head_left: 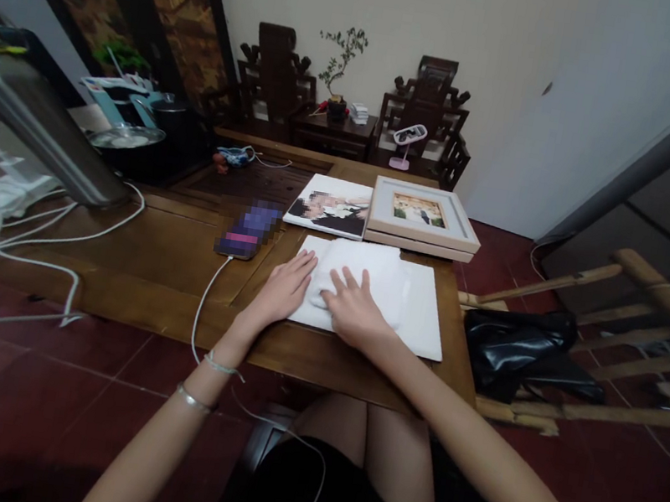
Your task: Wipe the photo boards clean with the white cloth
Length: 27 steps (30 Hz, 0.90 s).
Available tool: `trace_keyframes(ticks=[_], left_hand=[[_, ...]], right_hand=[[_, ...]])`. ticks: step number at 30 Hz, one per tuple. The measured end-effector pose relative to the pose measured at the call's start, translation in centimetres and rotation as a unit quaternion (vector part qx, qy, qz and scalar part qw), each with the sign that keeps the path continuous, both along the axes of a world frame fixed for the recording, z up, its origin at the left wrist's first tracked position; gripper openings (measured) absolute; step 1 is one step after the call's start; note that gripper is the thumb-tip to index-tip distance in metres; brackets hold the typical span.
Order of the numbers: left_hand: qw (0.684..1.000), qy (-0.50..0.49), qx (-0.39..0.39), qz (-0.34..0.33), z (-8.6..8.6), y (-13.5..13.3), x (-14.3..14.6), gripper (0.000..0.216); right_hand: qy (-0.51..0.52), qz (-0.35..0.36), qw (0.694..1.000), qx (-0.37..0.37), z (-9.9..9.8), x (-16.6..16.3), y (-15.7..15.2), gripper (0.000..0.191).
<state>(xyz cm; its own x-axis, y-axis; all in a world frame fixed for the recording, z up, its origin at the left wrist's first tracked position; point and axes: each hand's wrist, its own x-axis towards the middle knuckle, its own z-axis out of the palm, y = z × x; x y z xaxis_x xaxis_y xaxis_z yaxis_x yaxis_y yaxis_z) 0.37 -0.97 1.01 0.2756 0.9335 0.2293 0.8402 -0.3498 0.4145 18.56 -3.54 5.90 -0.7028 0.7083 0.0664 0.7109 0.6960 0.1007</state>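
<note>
A white flat board or canvas (419, 319) lies on the wooden table (181, 260) in front of me, with a white cloth (363, 268) spread on it. My left hand (283, 287) lies flat with fingers stretched on the board's left edge. My right hand (354, 309) rests palm down on the cloth, fingers apart. Just beyond lie a photo print (330, 206) and a stacked wooden picture frame (423, 217).
A phone (247, 233) on a white cable (202, 306) lies left of the board. White cords (38, 238) and a metal appliance (31, 118) crowd the left. A black bag (522, 353) sits on a bamboo chair (633, 332) at right. Dark chairs (424, 108) stand by the far wall.
</note>
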Motion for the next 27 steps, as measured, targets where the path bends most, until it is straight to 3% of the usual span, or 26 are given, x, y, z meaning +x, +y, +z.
trace_keyframes(ticks=[5, 9, 13, 20, 25, 27], left_hand=[[1.0, -0.004, 0.0, 0.002, 0.0, -0.1, 0.0, 0.048], [1.0, -0.004, 0.0, 0.001, 0.1, -0.1, 0.0, 0.048], [1.0, -0.002, 0.007, 0.004, 0.1, -0.1, 0.0, 0.048], [1.0, -0.022, 0.011, -0.002, -0.3, 0.1, -0.1, 0.047], [0.991, -0.132, 0.015, 0.01, -0.1, 0.1, 0.0, 0.053], [0.979, -0.2, 0.021, 0.02, 0.3, 0.0, 0.0, 0.057]], right_hand=[[0.006, 0.077, 0.996, -0.035, 0.4, 1.0, -5.2, 0.031], [0.025, 0.104, 0.989, -0.099, 1.5, 1.8, -6.9, 0.031], [0.058, 0.081, 0.989, -0.107, 1.8, 2.1, -5.1, 0.037], [0.06, -0.006, 0.997, -0.056, 1.4, 1.6, 1.8, 0.044], [0.043, -0.048, 0.998, -0.009, 0.9, -0.6, 3.2, 0.044], [0.03, -0.026, 0.999, -0.008, 0.6, -1.5, 2.7, 0.043]])
